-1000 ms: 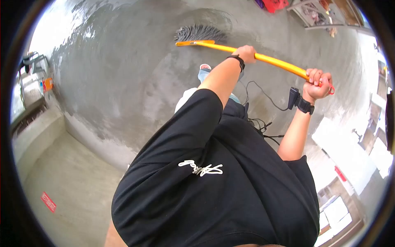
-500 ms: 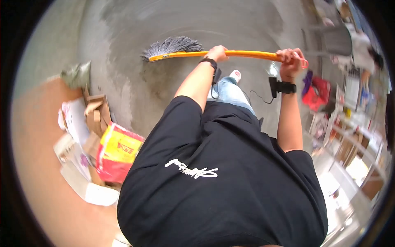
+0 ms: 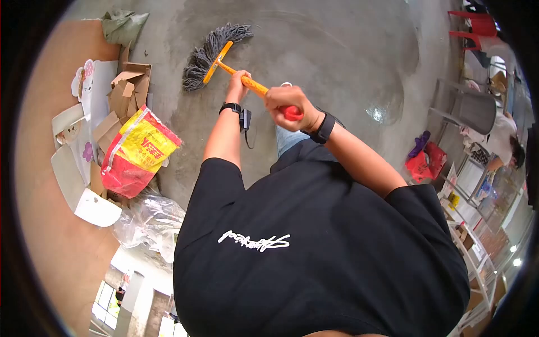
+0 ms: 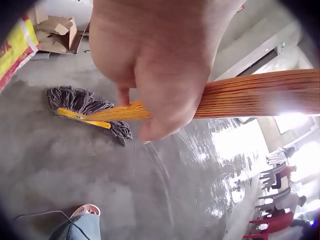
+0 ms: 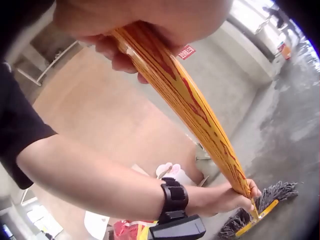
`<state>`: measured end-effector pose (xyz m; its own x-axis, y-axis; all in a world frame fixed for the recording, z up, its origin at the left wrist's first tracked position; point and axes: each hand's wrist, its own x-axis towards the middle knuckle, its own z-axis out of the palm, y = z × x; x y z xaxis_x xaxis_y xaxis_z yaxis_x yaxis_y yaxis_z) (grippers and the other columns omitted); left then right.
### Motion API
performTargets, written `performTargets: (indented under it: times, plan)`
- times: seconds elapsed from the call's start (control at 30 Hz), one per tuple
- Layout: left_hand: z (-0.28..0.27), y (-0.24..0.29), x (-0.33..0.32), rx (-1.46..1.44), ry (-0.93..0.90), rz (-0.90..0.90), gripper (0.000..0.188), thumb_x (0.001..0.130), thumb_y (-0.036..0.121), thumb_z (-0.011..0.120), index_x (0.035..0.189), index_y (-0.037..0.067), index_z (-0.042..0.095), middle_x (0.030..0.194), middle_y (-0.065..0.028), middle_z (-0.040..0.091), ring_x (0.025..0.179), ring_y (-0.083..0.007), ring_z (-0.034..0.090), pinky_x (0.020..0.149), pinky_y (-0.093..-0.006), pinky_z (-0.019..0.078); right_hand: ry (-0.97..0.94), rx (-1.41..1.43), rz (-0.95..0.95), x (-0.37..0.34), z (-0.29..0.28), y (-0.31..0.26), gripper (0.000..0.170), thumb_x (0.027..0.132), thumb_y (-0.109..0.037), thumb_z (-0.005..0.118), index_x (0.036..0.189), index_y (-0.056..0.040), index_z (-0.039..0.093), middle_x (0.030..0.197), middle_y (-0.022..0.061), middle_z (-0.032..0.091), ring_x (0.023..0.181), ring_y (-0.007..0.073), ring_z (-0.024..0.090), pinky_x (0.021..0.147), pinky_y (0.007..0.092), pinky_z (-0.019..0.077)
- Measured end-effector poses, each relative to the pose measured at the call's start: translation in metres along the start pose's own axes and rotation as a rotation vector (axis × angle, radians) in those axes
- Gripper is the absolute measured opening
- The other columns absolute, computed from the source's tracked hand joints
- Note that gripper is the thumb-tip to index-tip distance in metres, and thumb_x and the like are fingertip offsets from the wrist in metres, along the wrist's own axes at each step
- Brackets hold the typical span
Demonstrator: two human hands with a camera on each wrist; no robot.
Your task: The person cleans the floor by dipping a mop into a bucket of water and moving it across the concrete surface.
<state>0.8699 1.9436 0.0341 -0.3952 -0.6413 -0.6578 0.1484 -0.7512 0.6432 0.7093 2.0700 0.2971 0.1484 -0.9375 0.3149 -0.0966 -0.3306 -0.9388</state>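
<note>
A mop with grey strands (image 3: 210, 53) and a yellow-orange head bar lies on the wet grey floor (image 3: 337, 50) at upper left in the head view. Its orange handle (image 3: 254, 85) slants toward the person. The left hand (image 3: 238, 84) grips the handle lower down, nearer the mop head. At the red-capped top end, the right hand (image 3: 291, 106) is curled round the handle. In the left wrist view the left hand (image 4: 160, 70) wraps the wood-patterned shaft (image 4: 260, 94). The right wrist view has the right hand (image 5: 145, 25) round the shaft's upper part.
Torn cardboard (image 3: 130, 90), a red and yellow bag (image 3: 140, 151) and clear plastic (image 3: 149, 219) lie at the left. A green sack (image 3: 123, 28) is beyond them. At the right stand a grey chair (image 3: 474, 109), red bags (image 3: 428, 163) and another person (image 3: 505, 137).
The view has turned, bringing the cardboard and bags into sight. The mop head has swung left and now slants. The right hand has come down and inward, closer to the left; both still grip the handle.
</note>
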Motion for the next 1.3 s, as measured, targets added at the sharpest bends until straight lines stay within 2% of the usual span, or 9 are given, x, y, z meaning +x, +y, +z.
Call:
performTargets:
  times: [0.13,0.23,0.43,0.57,0.63,0.83,0.97,1.1,1.3]
  plan:
    - [0.024,-0.018,-0.026,0.049,0.014,0.026,0.014,0.079,0.013,0.048,0.07,0.004,0.054,0.069,-0.0053,0.053,0.067,-0.0138,0.051,0.061,-0.027,0.0428,0.043,0.011,0.023,-0.043,-0.006,-0.018,0.005,0.063,0.002,0.051,0.065,-0.0022,0.047,0.061,0.0089,0.047,0.058,0.0226,0.048,0.056,0.031,0.0401]
    - [0.061,-0.015,-0.042,1.326,-0.047,0.77,0.008,0.073,0.009,0.061,0.079,0.013,0.06,0.075,-0.0026,0.059,0.079,-0.0246,0.058,0.068,-0.0348,0.0465,0.255,0.105,0.015,-0.077,-0.03,-0.047,0.003,0.065,0.002,0.048,0.063,0.0011,0.046,0.058,0.0083,0.047,0.053,0.0192,0.046,0.054,0.0283,0.0403]
    - [0.196,-0.079,-0.113,1.435,-0.275,1.027,0.02,0.066,0.007,0.067,0.081,0.019,0.063,0.085,-0.003,0.061,0.089,-0.0244,0.057,0.076,-0.0391,0.0463,0.598,0.123,-0.155,-0.217,-0.064,-0.119,0.014,0.068,-0.003,0.049,0.059,0.0008,0.039,0.055,0.007,0.041,0.054,0.0147,0.043,0.055,0.0263,0.0388]
    - [0.27,-0.17,-0.153,1.132,-0.822,1.117,0.014,0.066,0.001,0.063,0.074,0.012,0.062,0.082,-0.0066,0.06,0.079,-0.0268,0.059,0.07,-0.0341,0.0475,0.884,0.049,-0.125,-0.324,-0.049,-0.178,0.021,0.072,-0.007,0.049,0.057,-0.0008,0.036,0.053,0.0061,0.039,0.052,0.0152,0.04,0.053,0.029,0.0356]
    - [0.298,-0.225,-0.194,1.166,-0.91,0.963,0.012,0.067,0.0,0.061,0.074,0.01,0.062,0.078,-0.0082,0.06,0.076,-0.0283,0.059,0.07,-0.0356,0.0478,1.027,-0.03,-0.095,-0.379,-0.03,-0.204,0.019,0.071,-0.004,0.048,0.057,0.0004,0.036,0.055,0.0061,0.039,0.054,0.0149,0.041,0.051,0.0271,0.0345]
    - [0.346,-0.34,-0.279,1.278,-1.616,0.791,0.009,0.07,0.011,0.068,0.077,0.008,0.064,0.075,-0.0103,0.063,0.076,-0.0286,0.06,0.069,-0.0352,0.0478,1.269,-0.401,0.008,-0.473,0.053,-0.249,0.009,0.066,-0.001,0.046,0.059,-0.0005,0.041,0.055,0.0071,0.045,0.052,0.0183,0.046,0.054,0.0289,0.0412]
    - [0.362,-0.413,-0.318,1.313,-1.75,0.829,0.014,0.069,0.018,0.07,0.075,0.009,0.061,0.071,-0.0106,0.06,0.073,-0.0317,0.06,0.065,-0.0387,0.0473,1.553,-0.607,-0.102,-0.509,0.081,-0.249,0.011,0.07,-0.004,0.049,0.061,-0.0023,0.043,0.053,0.006,0.046,0.048,0.0185,0.045,0.053,0.0312,0.0432]
    - [0.368,-0.45,-0.348,1.461,-1.926,0.639,0.013,0.068,0.018,0.068,0.076,0.01,0.061,0.071,-0.0112,0.06,0.073,-0.0327,0.06,0.065,-0.0406,0.0472,1.701,-0.723,-0.144,-0.535,0.097,-0.244,0.016,0.075,-0.008,0.052,0.063,-0.0021,0.043,0.052,0.0064,0.045,0.046,0.017,0.045,0.054,0.0337,0.0449]
    - [0.357,-0.471,-0.388,1.665,-1.926,0.512,0.02,0.068,0.021,0.066,0.087,0.015,0.068,0.081,-0.0105,0.066,0.081,-0.0307,0.062,0.072,-0.0404,0.0501,2.051,-0.696,-0.15,-0.593,0.12,-0.251,0.014,0.075,-0.011,0.043,0.063,-0.0061,0.038,0.046,0.0036,0.037,0.042,0.015,0.037,0.054,0.0383,0.0468]
